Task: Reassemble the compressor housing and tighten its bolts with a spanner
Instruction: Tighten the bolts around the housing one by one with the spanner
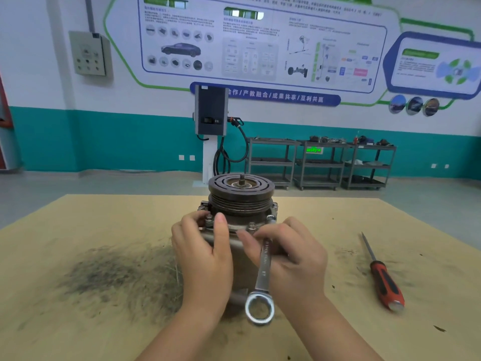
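1. We see the compressor housing (240, 204) standing upright at the middle of the desk (78, 230), its grooved pulley on top and the flange bolts (209, 218) ringing it just below
2. Our left hand (205, 254) wraps the housing's left side; its grip is curled around the body, with the thumb up against the flange
3. Our right hand (294, 254) has its grip clamped on the shank of the spanner (264, 267), whose far end sits at a bolt on the flange's right while the ring end hangs toward us
4. A red-handled screwdriver (382, 277) lies on the desk well to the right, apart from both hands
5. Dark smudges (117, 277) mark the desk left of the housing
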